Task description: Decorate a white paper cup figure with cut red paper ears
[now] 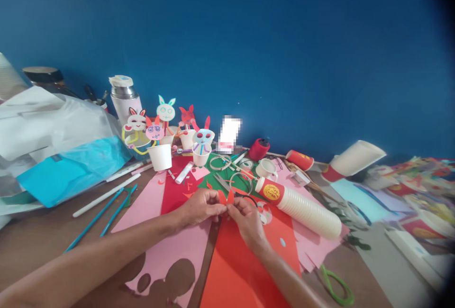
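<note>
Where both hands meet over the sheets, the left hand and the right hand pinch a small red cutout between their fingertips, two pointed lobes standing up from the grip like a pair of ears. Both hands are closed narrow on it, one at each side of its base, so the cutout sits just above and between the knuckles, held off the table. It looks like thin paper: very light, limp beyond the pinch, easy to crease or tear, and best held low at the base as it is now, leaving the lobes free. A dark thin loop shows by the right fingers, possibly a wire or band; the view is too small to tell.

Under the wrists lie a pink sheet and a red sheet. A stack of cups lies on its side just right of the right hand. Scissors rest just beyond the cutout, and paper rabbits stand in cups near the wall.
</note>
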Demonstrator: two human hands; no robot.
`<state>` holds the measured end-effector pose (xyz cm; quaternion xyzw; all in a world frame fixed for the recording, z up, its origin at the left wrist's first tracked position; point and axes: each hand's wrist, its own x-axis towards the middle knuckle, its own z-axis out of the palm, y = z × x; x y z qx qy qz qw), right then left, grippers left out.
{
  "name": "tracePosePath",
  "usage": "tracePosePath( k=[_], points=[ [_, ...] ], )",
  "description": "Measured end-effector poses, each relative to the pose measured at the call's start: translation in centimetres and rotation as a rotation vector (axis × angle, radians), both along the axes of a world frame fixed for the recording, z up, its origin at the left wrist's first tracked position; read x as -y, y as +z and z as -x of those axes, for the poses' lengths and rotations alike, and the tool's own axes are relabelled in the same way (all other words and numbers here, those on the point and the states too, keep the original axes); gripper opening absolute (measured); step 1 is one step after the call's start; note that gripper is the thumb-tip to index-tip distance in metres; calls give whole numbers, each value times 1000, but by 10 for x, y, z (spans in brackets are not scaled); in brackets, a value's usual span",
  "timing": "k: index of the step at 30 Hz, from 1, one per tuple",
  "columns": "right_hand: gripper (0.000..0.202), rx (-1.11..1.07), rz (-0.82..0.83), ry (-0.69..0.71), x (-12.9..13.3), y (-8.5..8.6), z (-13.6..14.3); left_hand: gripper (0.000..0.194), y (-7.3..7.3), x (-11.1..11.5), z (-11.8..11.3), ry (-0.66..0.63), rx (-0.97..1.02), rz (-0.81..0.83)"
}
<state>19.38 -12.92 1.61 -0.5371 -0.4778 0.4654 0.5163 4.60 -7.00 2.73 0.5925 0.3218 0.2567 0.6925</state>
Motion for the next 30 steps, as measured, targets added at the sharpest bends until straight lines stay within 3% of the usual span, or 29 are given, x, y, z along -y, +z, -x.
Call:
tracePosePath(
  k=[11,26,30],
  points=[
    [18,-49,-34,16,1,1,2,17,-7,0,0,39,-58,-90],
    [22,-125,-10,10,0,0,8,13,-3,1,0,49,-21,-37],
    [24,-83,-35,20,2,1,8,11,1,-7,4,104,-49,-53]
  ],
)
